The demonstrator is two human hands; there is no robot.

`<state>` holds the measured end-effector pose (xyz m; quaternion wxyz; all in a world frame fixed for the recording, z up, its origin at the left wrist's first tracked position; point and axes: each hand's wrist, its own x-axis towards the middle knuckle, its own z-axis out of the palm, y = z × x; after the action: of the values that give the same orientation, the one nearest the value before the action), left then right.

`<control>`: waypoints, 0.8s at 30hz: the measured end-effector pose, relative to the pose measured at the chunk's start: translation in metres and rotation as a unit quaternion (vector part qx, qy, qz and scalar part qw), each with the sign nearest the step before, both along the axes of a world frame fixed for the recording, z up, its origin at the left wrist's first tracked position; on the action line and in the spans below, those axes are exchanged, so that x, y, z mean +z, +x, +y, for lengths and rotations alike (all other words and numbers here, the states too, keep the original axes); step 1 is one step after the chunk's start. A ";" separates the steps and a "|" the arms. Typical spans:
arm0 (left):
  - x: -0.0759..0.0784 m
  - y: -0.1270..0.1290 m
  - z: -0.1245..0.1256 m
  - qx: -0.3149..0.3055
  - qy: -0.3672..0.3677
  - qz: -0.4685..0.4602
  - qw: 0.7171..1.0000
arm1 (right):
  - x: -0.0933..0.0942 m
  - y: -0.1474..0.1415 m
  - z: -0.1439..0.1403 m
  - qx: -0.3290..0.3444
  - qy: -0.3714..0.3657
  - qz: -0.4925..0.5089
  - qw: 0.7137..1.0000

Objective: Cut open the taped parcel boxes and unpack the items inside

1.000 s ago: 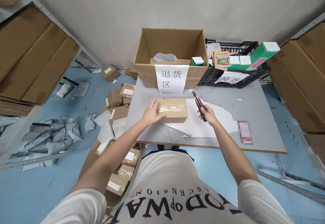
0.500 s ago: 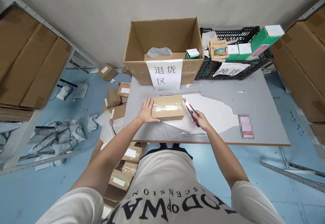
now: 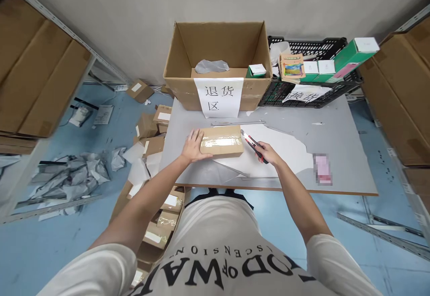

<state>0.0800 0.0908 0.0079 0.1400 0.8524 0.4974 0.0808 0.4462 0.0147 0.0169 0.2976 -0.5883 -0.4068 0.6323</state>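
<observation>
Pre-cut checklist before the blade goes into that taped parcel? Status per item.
1. Small taped box lies flat on the table: ok.
2. Left hand steadies the box at its left end: ok.
3. Left fingers away from the blade tip, which is at the opposite end of the box: ok.
4. Right hand closed around the red-and-black utility knife: ok.
5. Blade extended and by how much: cannot tell, too small to see.
6. Knife tip right at the box's right end, touching or just short of it: cannot tell.
</observation>
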 end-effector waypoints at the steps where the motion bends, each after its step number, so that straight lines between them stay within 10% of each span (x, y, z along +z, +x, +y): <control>1: 0.000 0.002 -0.002 0.010 0.002 0.002 1.000 | 0.000 0.000 -0.001 0.006 0.002 -0.007 1.000; 24: 0.009 0.011 -0.011 0.047 -0.062 0.057 0.995 | 0.002 0.013 -0.040 0.046 -0.017 -0.002 0.999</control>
<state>0.0911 0.0797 0.0169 0.1597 0.8208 0.5485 0.0077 0.4587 -0.0256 0.0188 0.2573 -0.5754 -0.4233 0.6508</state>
